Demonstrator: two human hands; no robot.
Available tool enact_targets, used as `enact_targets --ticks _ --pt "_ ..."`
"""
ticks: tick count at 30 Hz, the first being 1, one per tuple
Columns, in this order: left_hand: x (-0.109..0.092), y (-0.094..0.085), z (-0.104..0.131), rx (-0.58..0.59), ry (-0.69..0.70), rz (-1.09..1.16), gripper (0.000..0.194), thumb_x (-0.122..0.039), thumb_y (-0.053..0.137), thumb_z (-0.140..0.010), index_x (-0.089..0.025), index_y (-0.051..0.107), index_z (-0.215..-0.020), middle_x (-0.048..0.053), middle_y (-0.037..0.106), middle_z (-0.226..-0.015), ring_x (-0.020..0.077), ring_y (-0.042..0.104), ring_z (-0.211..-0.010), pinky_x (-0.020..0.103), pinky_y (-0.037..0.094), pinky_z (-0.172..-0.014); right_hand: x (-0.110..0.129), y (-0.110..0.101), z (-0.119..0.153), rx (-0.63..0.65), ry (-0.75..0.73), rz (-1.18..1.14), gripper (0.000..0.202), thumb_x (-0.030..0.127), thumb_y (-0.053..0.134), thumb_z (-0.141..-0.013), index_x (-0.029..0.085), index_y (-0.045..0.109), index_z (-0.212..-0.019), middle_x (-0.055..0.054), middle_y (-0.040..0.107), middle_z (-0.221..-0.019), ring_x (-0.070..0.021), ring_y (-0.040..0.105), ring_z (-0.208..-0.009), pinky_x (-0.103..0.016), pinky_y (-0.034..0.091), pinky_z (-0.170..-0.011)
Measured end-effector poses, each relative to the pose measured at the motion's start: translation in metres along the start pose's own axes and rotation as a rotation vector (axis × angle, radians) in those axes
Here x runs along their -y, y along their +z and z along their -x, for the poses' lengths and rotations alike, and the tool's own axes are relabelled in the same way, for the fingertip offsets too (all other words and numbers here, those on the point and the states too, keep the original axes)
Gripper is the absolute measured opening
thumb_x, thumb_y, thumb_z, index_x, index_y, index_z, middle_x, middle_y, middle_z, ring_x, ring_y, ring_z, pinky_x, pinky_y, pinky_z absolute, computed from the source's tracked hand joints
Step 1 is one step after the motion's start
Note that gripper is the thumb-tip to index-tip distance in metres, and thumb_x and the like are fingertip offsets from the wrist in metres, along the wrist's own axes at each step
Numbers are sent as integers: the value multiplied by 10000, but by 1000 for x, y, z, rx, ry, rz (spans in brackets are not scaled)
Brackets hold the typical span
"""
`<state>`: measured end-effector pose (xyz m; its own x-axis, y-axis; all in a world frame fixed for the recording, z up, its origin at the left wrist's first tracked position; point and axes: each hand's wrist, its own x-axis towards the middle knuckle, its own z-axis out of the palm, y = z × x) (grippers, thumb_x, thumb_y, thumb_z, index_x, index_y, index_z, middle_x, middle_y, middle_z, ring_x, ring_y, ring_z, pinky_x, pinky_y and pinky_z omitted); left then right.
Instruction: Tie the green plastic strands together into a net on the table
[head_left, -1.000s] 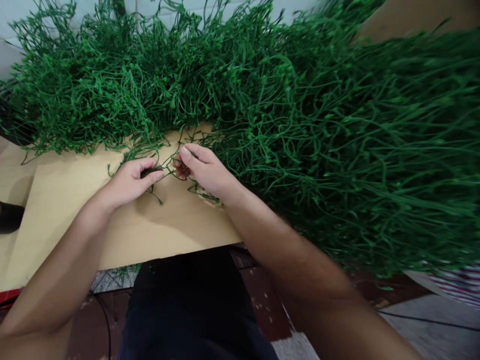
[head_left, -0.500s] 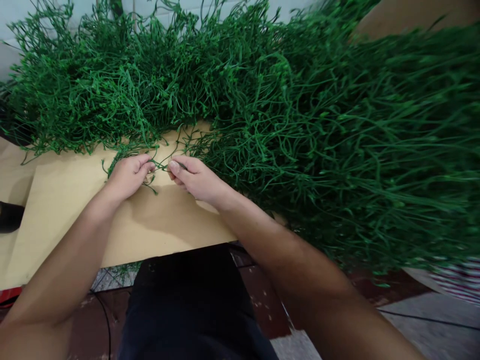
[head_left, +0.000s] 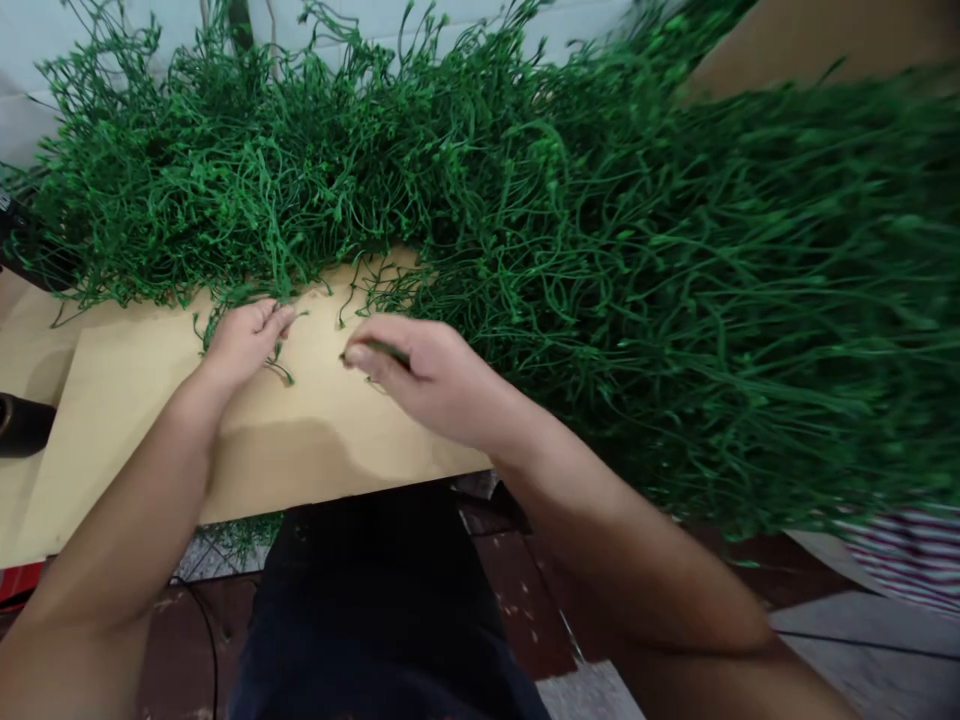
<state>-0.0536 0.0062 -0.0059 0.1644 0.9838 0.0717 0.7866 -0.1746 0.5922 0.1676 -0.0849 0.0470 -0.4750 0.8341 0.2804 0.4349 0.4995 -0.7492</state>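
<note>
My left hand is closed on thin green stems near the middle of the tan board; their ends stick out past the fingertips. To its right, my right hand is closed with thumb and fingers pressed together. Between them sits a small dark green piece, too hidden to make out fully. The two hands are apart. A few loose stems lie on the board just beyond my right hand.
A large heap of green stems fills the right side and runs along the back by the white wall. At the left edge stand a black cylinder and another dark object. Striped cloth shows at the lower right.
My right hand has moved away from my left hand, toward the right and nearer to me. My left hand has shifted slightly left with its stems.
</note>
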Motion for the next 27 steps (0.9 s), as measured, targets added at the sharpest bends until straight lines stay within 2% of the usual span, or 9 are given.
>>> enact_targets --ticks 2,4,8,10,12,14,18,22,27 --pt "-11 2 7 95 69 8 378 -499 433 -827 -192 537 -634 -21 440 -515 125 404 -511 265 313 -534 -16 0 -12 -99 114 28 183 328 521 -866 167 581 -927 29 476 -626 -92 407 -563 -245 338 -582" --pt "-21 4 11 145 101 13 382 -500 443 -823 -184 553 -639 -28 414 -501 119 389 -504 261 302 -527 -29 3 -22 -141 168 75 305 303 571 -835 164 566 -1106 30 495 -645 -103 422 -572 -261 359 -610" --pt "-25 4 13 169 107 26 363 -492 470 -813 -175 558 -658 -16 479 -543 120 432 -544 257 321 -547 -35 14 -35 -113 156 220 466 156 524 -824 176 493 -1289 -22 596 -789 -144 509 -679 -287 378 -690" --pt "-22 4 12 174 134 39 347 -480 493 -806 -171 563 -662 -5 535 -586 122 463 -581 254 349 -578 -35 18 -41 -68 164 287 397 149 504 -829 180 550 -1222 -36 615 -808 -153 515 -698 -279 359 -680" --pt "-18 5 11 187 163 62 333 -471 502 -804 -169 579 -684 -3 561 -609 122 474 -603 249 365 -598 -37 22 -45 -30 173 337 236 186 489 -851 168 623 -1045 -38 607 -782 -142 487 -675 -265 322 -644" --pt "-16 4 10 213 183 82 325 -463 500 -803 -167 587 -701 -6 560 -618 123 477 -615 246 372 -609 -41 25 -46 -19 178 354 165 226 469 -877 155 619 -870 -26 564 -717 -120 432 -630 -255 279 -607" --pt "-15 2 8 273 199 100 336 -448 455 -820 -160 585 -707 -10 519 -615 124 477 -617 251 374 -619 -46 28 -45 -33 154 278 204 241 452 -893 160 516 -717 14 439 -625 -93 344 -587 -249 239 -586" --pt "-16 -1 8 308 201 154 320 -410 435 -830 -154 592 -720 -6 523 -641 121 480 -633 247 375 -628 -48 29 -43 -57 113 140 238 263 443 -897 172 441 -677 26 400 -614 -88 349 -597 -248 247 -594" --pt "-22 -3 12 348 152 206 253 -360 482 -806 -153 598 -717 4 558 -660 126 502 -649 251 393 -651 -53 27 -42 -150 134 2 338 314 428 -905 191 319 -610 48 296 -570 -73 272 -557 -253 219 -562"
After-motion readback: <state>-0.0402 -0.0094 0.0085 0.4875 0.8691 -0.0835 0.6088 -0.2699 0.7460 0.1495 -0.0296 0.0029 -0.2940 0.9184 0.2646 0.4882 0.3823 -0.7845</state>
